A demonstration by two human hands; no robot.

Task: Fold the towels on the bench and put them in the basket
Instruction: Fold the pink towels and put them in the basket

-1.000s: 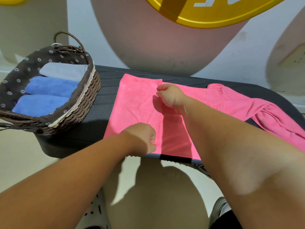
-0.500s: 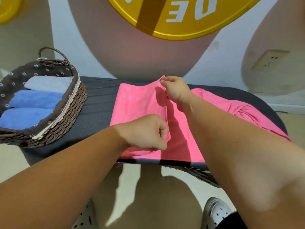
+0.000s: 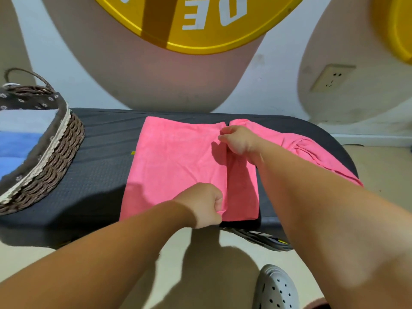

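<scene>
A pink towel [image 3: 178, 166] lies partly folded on the dark bench [image 3: 100, 157], its folded flap ending in an edge that runs front to back. My left hand [image 3: 202, 206] pinches the near corner of that flap at the bench's front edge. My right hand [image 3: 239, 141] grips the far corner near the bench's back edge. A second pink towel [image 3: 307, 150] lies crumpled at the right end of the bench. The wicker basket [image 3: 55, 152] stands on the left end, holding folded blue and grey towels [image 3: 15, 141].
A wall with a yellow round sign [image 3: 200, 23] and a socket [image 3: 330, 78] stands right behind the bench. A grey perforated clog [image 3: 276, 288] is on the floor below me. Dark bench surface shows between basket and towel.
Both hands lifted the towel's edge half a second ago and have now laid it flat on the bench. My view has shifted right, pushing the basket toward the left edge.
</scene>
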